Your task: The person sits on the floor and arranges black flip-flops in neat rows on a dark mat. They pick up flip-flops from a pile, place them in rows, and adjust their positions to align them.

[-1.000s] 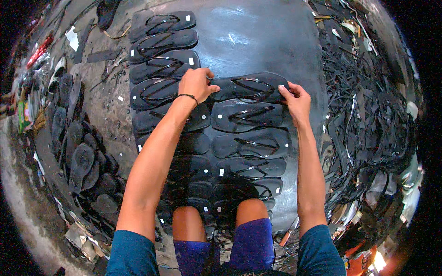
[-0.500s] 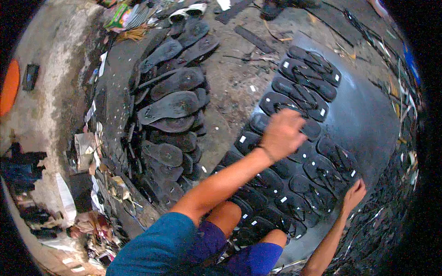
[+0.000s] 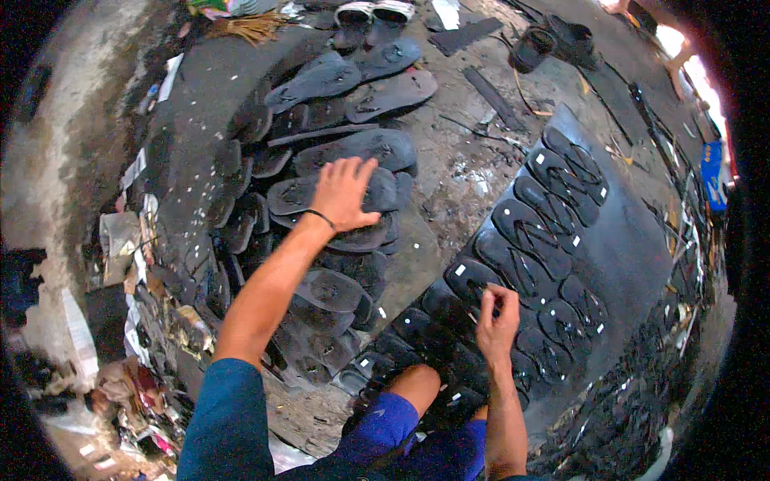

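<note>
My left hand lies over a dark grey shoe sole on top of the left-hand pile, fingers spread and a thin dark band at the wrist. My right hand is closed in a pinch, thumb against fingers. Just beside its fingertips is a black flip-flop bearing a small white sticker. Whatever the pinch holds, if anything, is too small to make out. More black flip-flops with thin straps lie overlapping in rows on a smooth dark sheet.
Loose soles are heaped along my left side. Beyond them stands a pair of white-rimmed shoes. A dark strip lies on the dirty floor ahead. Scraps litter the far left, and dark offcuts border the sheet at right.
My left hand has moved left from above the flip-flops onto the sole pile. My right hand has shifted from the sheet's right side in among the flip-flops. The view has swung left.
</note>
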Tool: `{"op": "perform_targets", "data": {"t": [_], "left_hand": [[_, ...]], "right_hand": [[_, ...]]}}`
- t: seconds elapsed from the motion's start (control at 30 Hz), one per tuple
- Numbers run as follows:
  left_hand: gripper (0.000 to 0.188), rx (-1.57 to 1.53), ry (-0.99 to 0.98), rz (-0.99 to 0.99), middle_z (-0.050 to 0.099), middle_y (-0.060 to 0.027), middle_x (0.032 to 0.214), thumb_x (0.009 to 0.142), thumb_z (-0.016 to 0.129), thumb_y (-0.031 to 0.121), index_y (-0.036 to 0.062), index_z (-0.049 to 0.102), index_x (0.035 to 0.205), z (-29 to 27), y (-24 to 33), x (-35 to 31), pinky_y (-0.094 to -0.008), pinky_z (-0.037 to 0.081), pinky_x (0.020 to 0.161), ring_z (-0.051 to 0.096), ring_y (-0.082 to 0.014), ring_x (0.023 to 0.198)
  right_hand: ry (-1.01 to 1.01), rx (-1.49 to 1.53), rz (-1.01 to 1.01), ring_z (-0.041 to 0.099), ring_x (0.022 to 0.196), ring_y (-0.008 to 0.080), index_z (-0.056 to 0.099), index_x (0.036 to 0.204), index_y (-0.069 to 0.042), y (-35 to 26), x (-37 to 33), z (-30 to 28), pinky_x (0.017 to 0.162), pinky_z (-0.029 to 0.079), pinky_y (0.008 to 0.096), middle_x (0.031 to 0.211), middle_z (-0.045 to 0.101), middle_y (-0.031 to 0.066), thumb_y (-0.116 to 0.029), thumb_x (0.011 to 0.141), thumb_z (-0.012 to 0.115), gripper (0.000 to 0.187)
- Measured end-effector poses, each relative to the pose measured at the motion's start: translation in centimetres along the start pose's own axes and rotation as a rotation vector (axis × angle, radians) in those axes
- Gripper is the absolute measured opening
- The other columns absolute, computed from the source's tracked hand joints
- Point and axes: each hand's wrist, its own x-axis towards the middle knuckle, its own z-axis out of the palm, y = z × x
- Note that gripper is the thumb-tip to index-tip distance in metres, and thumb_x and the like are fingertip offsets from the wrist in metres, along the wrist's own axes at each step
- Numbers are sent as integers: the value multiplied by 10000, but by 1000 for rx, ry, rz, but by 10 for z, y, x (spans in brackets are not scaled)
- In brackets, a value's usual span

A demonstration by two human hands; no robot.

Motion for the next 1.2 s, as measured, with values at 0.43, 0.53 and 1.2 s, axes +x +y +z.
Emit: {"op": "perform_targets", "data": {"t": [0.43, 0.53, 1.2], "left_hand": [[1079, -2392, -139, 330, 405, -221, 1509, 716, 779, 407, 12, 220, 1550, -143, 201, 21, -510, 386, 1147, 426, -370, 1403], [777, -2506, -363, 280, 414, -224, 1519, 852, 616, 252, -2, 307, 1518, -144, 265, 61, -474, 388, 1150, 443, -373, 1391], [450, -1040, -237, -208, 765, -130, 919, 768, 878, 300, -41, 726, 1019, 133, 490, 165, -283, 568, 779, 731, -166, 834]], "right_hand": [[-550, 1250, 832, 508, 1305, 260, 234, 1584, -142, -62, 24, -154, 934, 567, 505, 1544, 331, 135, -324, 971, 672, 775], [-271, 984, 775, 547, 1259, 229, 338, 1506, -87, -45, 51, -242, 876, 600, 511, 1449, 456, 124, -274, 963, 686, 672], [550, 374, 622, 624, 778, 112, 645, 1233, -15, 341, 65, -298, 632, 588, 288, 996, 613, 51, -257, 821, 849, 520]]}}
